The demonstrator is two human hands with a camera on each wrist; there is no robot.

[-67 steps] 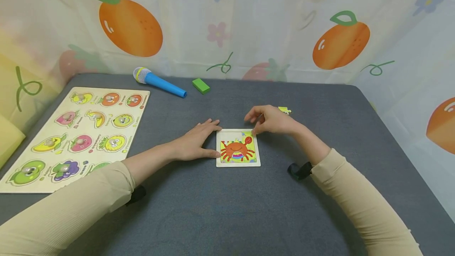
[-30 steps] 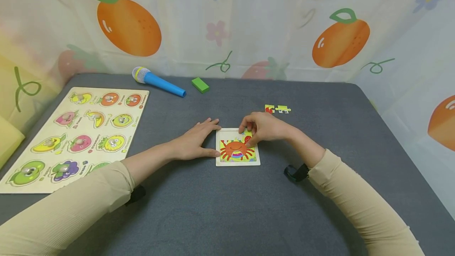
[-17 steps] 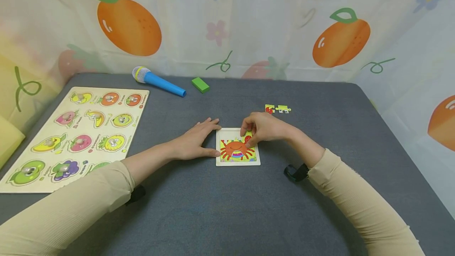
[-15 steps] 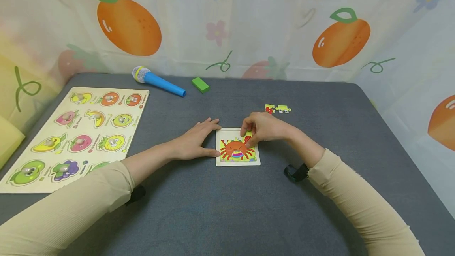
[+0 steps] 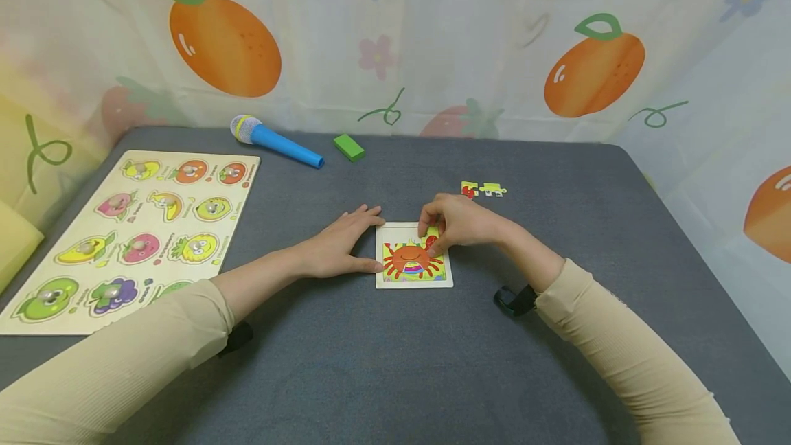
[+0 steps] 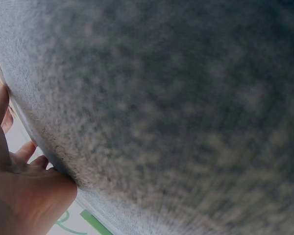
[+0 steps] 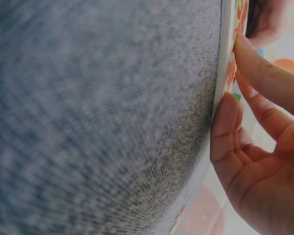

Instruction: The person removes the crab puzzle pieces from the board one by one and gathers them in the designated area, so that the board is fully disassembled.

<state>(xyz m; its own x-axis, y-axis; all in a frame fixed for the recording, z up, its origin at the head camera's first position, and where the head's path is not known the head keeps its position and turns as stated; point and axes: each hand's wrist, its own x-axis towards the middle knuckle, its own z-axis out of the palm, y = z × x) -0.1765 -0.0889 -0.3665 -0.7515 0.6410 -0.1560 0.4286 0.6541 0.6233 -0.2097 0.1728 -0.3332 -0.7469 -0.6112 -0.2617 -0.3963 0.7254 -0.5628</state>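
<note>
In the head view a small jigsaw tray lies in front of me, its white border framing a red crab puzzle. A pale strip of bare tray shows along its upper left. My left hand lies at the tray's left side, fingers extended, thumb on the border. My right hand bends over the upper right corner, thumb and index finger pinching a puzzle piece with the crab's claw; the hand partly covers it. In the right wrist view the thumb touches the puzzle's face.
Two loose puzzle pieces, one with a red claw and one yellow and white, lie beyond my right hand. A fruit peg board is at left. A blue toy microphone and a green block lie near the far edge.
My right hand has come from above the tray's upper right corner down onto the claw piece, its index finger closing slightly toward the thumb. The loose pieces are uncovered. My left hand stays put.
</note>
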